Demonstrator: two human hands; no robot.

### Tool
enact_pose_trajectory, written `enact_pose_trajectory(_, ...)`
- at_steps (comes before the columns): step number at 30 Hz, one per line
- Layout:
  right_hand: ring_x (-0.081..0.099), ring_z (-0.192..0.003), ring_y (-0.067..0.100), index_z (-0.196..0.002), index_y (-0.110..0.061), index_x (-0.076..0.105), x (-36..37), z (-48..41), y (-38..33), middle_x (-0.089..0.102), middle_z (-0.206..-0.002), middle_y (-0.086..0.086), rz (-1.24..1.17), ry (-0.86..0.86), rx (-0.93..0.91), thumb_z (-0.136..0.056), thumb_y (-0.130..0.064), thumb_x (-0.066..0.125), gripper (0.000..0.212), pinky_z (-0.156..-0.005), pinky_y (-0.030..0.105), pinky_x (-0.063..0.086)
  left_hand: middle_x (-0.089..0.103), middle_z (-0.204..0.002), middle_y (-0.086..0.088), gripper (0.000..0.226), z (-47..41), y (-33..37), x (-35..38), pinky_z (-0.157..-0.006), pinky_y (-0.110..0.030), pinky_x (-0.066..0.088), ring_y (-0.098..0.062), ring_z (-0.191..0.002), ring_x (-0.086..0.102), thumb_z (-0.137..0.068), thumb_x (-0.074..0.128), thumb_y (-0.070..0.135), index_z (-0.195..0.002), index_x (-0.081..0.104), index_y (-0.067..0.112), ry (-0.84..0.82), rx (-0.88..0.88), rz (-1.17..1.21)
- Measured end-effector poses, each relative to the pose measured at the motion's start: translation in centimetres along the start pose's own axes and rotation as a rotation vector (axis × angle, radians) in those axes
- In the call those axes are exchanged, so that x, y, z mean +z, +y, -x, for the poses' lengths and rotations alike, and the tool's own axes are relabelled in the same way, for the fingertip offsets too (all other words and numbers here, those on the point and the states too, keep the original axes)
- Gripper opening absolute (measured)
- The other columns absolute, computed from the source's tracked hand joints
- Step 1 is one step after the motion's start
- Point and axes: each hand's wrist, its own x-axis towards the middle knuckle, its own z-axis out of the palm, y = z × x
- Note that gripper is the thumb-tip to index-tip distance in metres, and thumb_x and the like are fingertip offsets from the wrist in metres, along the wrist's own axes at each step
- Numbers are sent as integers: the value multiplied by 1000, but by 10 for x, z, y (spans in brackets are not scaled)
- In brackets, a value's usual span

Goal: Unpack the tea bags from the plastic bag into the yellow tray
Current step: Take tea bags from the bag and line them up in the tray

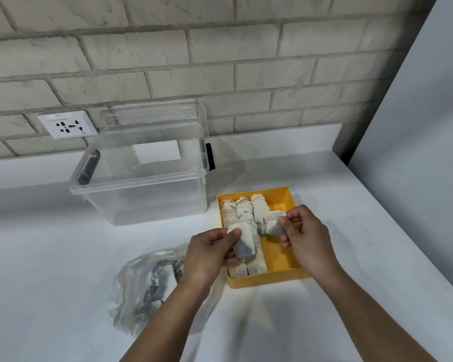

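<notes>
**Filling the yellow tray (262, 282), both hands busy**

Mid-task, by the look of it. The left hand (209, 253), lower centre of frame, pinches one tea bag (243, 244) between thumb and curled fingers, above the tray's front-left part. The right hand (304, 236), just right of it, pinches a second tea bag (271, 226) the same way, above the tray's middle. The two held bags are close together; I cannot tell whether they touch. Neither is set down yet.

Done so far: about three packed rows of tea bags (242, 212) fill the left part of the tray, running front to back and standing on edge. The right part of the tray floor shows bare yellow, so there is room for more.

Left to do: the plastic bag (141, 288) lies crumpled on the white counter (50, 257) at lower left of frame, partly under the left forearm. Several tea bags show through the film, but the count is unclear. My guess is somewhere past halfway. The two in hand go in next, then the bag's remainder.

Other things: a clear storage box (141, 199) stands just behind and left of the tray, its lid (154, 113) upright behind it against the brick wall. A wall socket (66, 124) sits at the left of the frame.
</notes>
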Motion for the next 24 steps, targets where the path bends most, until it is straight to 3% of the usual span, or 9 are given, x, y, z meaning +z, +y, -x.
enact_pose_trajectory(2, 63, -61, 10, -94, -18, 54, 0, -10, 5, 66, -82, 2, 162, -44, -31, -98, -25, 54, 8, -50, 10, 43, 78, -83, -15, 15, -1, -4, -1, -62, -25, 61, -21, -72, 72, -89, 74, 24, -89, 78, 9, 8, -2, -24)
enact_pose_trajectory(5, 65, -73, 19, -92, -19, 52, 11, -25, 12, 67, -85, 4, 370, -129, -68, -98, -27, 53, 9, -68, 32, 53, 78, -81, -12, 13, -1, -8, -2, -68, -30, 62, -22, -73, 72, -90, 72, 22, -88, 79, 11, 9, -3, -49)
enact_pose_trajectory(7, 66, -70, 20, -93, -17, 53, 21, -33, 14, 68, -82, 5, 394, -163, -46, -98, -25, 52, 10, -72, 38, 56, 78, -83, -14, 12, -1, -8, -3, -70, -32, 62, -22, -74, 72, -92, 70, 20, -87, 79, 12, 15, -6, -44)
enact_pose_trajectory(10, 67, -65, 19, -97, -16, 54, 32, -42, 17, 69, -81, 6, 380, -172, 16, -99, -23, 51, 8, -68, 35, 58, 78, -87, -17, 13, -2, -6, -4, -68, -28, 62, -21, -73, 71, -93, 68, 15, -86, 78, 12, 27, -20, -25)
enact_pose_trajectory(15, 68, -80, 26, -103, -11, 56, 42, -55, 23, 70, -90, 10, 463, -141, 37, -99, -24, 51, 14, -76, 41, 57, 78, -90, -15, 16, -3, -5, -6, -68, -26, 62, -23, -79, 73, -96, 64, 13, -87, 77, 14, 16, -27, -18)
enact_pose_trajectory(19, 69, -71, 22, -109, -11, 54, 41, -52, 20, 70, -90, 7, 436, -157, 65, -98, -25, 53, 17, -71, 39, 59, 79, -89, -13, 12, -5, -5, -7, -66, -24, 61, -22, -80, 75, -95, 66, 14, -93, 77, 11, 9, -29, -15)
enact_pose_trajectory(22, 68, -87, 27, -124, -13, 52, 31, -44, 12, 62, -117, 5, 439, -122, -4, -96, -25, 57, 31, -83, 42, 57, 78, -84, -10, 11, -5, -5, -7, -65, -23, 61, -17, -73, 73, -95, 66, 15, -92, 77, 12, 8, -30, -15)
enact_pose_trajectory(24, 67, -89, 23, -126, -17, 54, 20, -30, -2, 57, -122, 1, 362, -107, -99, -95, -26, 59, 33, -83, 34, 56, 75, -79, -10, 11, -6, -3, -8, -63, -22, 61, -14, -67, 70, -94, 66, 15, -92, 76, 9, 1, -33, 0)
